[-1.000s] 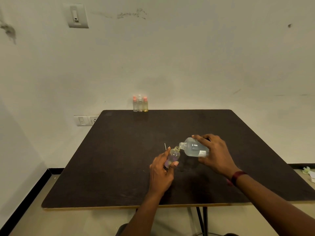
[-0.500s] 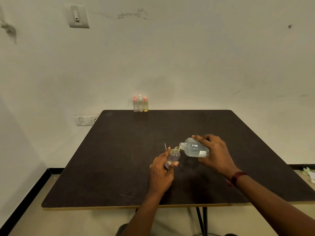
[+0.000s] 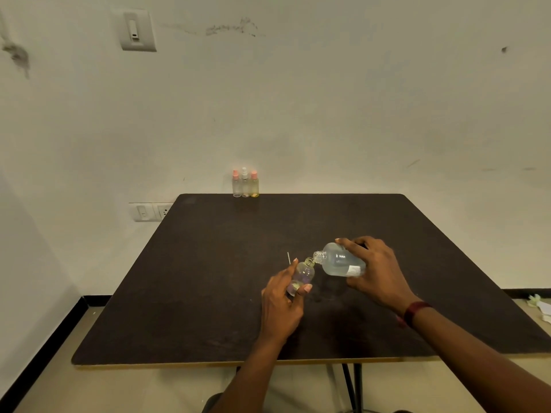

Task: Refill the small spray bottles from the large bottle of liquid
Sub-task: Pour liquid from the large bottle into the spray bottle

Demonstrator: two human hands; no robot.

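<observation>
My left hand (image 3: pixel 283 299) grips a small clear spray bottle (image 3: pixel 304 274) with its top off, held just above the dark table (image 3: pixel 208 278). My right hand (image 3: pixel 377 274) holds the large clear bottle (image 3: pixel 340 263) tipped on its side, its open neck touching the small bottle's mouth. Clear liquid fills the lower part of the large bottle. A thin white tube (image 3: pixel 288 258) stands just behind my left fingertips; what it is attached to is hidden.
Three small spray bottles (image 3: pixel 245 184), two with pink caps and one with a clear cap, stand in a row at the table's far edge against the wall. Wall sockets (image 3: pixel 150 211) sit left of the table. Scraps (image 3: pixel 539 305) lie on the floor at right.
</observation>
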